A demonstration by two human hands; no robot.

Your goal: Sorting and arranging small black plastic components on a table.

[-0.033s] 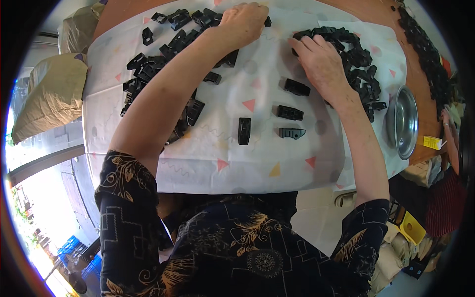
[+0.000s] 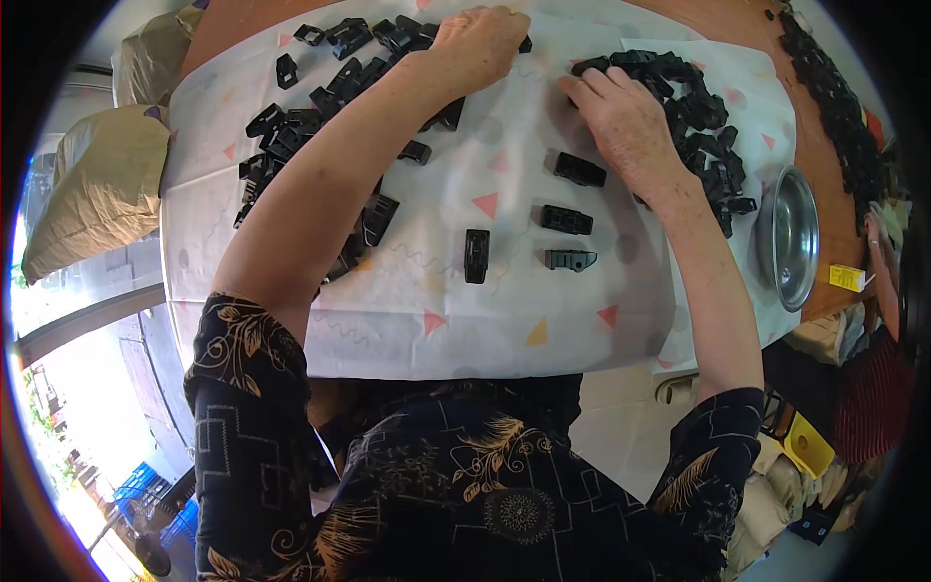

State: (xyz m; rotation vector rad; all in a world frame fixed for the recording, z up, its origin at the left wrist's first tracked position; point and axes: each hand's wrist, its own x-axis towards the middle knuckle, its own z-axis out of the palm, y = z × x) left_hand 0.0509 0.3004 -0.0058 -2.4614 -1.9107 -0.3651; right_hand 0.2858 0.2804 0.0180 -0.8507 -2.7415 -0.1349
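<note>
My left hand [image 2: 482,44] is at the far edge of the table, its fingers curled and closed. What it grips, if anything, is hidden; a small black part [image 2: 525,45] shows just beside it. My right hand [image 2: 626,116] reaches to the near-left end of a heap of black plastic parts [image 2: 700,109]. Thumb and fingertips close on a black plastic part [image 2: 588,66] there, partly covered by the fingers. Between my forearms lie several separate black clip-like parts: one upright piece [image 2: 476,256] and others lying sideways, such as this black piece [image 2: 581,170].
A second heap of black parts [image 2: 291,136] spreads under my left forearm. A steel bowl [image 2: 790,239] stands right of the right-hand heap. Further right are a small yellow box [image 2: 847,278], more black parts [image 2: 824,87] and another person's arm [image 2: 881,257]. Tan bags [image 2: 102,184] stand at left.
My right hand has shifted very slightly left at the heap's edge. Everything else looks practically the same.
</note>
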